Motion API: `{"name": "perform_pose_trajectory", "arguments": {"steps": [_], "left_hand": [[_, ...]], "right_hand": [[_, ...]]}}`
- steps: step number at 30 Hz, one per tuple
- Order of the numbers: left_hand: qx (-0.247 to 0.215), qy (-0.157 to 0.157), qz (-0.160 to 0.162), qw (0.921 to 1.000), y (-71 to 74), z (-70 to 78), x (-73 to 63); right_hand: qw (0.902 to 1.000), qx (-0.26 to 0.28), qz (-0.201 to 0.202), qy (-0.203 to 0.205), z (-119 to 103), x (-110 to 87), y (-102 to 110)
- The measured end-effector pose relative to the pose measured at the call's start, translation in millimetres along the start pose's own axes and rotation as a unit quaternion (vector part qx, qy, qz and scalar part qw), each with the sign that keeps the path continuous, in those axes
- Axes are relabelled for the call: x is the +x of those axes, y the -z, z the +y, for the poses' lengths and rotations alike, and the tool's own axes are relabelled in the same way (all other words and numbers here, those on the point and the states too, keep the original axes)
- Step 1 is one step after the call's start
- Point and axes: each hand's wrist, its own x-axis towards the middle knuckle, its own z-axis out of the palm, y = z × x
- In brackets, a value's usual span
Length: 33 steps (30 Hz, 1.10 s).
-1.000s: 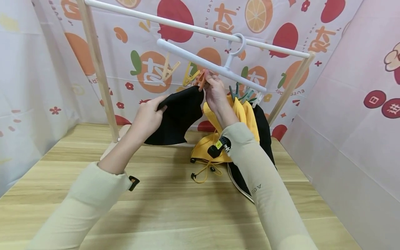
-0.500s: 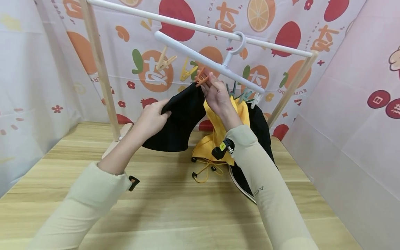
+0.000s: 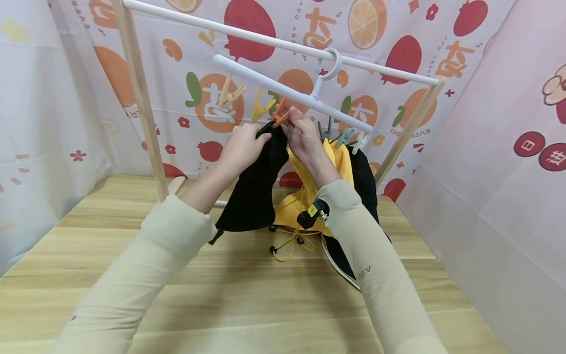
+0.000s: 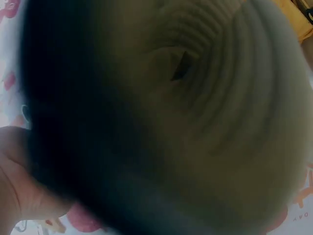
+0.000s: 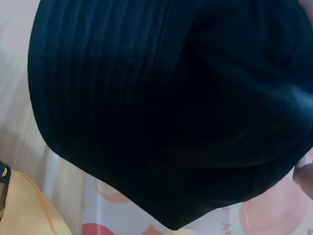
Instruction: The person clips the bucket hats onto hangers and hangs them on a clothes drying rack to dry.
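A black bucket hat [image 3: 256,191] with a stitched brim hangs below the hanger; the right wrist view shows its dark outside [image 5: 195,107], the left wrist view its beige inside [image 4: 230,127]. My left hand [image 3: 243,147] grips the hat near its top, thumb in front. My right hand [image 3: 305,137] pinches an orange clothespin [image 3: 280,117] right at the hat's upper edge, some fingers hidden behind the clip. The white hanger [image 3: 269,83] hooks over the rail and tilts down to the right.
A cream clothespin [image 3: 227,96] and a yellow clothespin [image 3: 262,105] dangle on the left. A yellow cloth item [image 3: 294,209] with a drawcord and a black cloth item [image 3: 364,177] hang under several clips on the right. The rail [image 3: 199,29] spans wooden posts on the table [image 3: 247,295].
My left hand has moved right and up along the hat, closer to the orange clothespin, and the hat hangs more steeply. My right hand has stayed by the clip, shifting its fingers.
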Motion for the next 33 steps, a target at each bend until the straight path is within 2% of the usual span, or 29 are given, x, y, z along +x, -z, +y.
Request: {"name": "perform_pose_trajectory", "arguments": {"steps": [5, 10, 13, 16, 19, 23, 29, 33], "left_hand": [[0.018, -0.024, 0.043, 0.9987, -3.1, 1.7, 3.3], [0.024, -0.035, 0.071, 0.9966, 0.6, 5.5, 2.0], [0.041, -0.039, 0.064, 0.9963, 2.2, 8.3, 1.5], [0.054, -0.037, 0.041, 0.997, 0.6, 8.7, 1.0], [0.053, -0.032, 0.034, 0.9975, -2.3, 6.3, -0.2], [0.035, -0.035, 0.052, 0.9974, -4.7, 2.7, -0.2], [0.02, -0.054, 0.09, 0.9943, -4.6, 5.0, 0.1], [0.026, -0.062, 0.093, 0.9934, -5.3, 7.1, -1.1]], "right_hand": [[0.9992, -0.018, 0.025, 0.026, 1.9, 0.1, -3.5], [0.9976, -0.038, 0.041, 0.042, 2.1, 0.5, -8.9], [0.9979, -0.032, 0.043, 0.036, 1.1, -0.6, -8.1], [0.9991, -0.013, 0.034, 0.024, 0.4, -2.1, -5.3], [0.9998, 0.004, 0.019, 0.007, 1.1, -3.9, -2.4], [0.9999, 0.008, 0.012, 0.005, 2.4, -5.0, -1.1], [0.9988, -0.004, 0.04, 0.028, 2.7, -3.9, -4.8], [0.9986, 0.001, 0.047, 0.025, 3.4, -4.5, -4.0]]}}
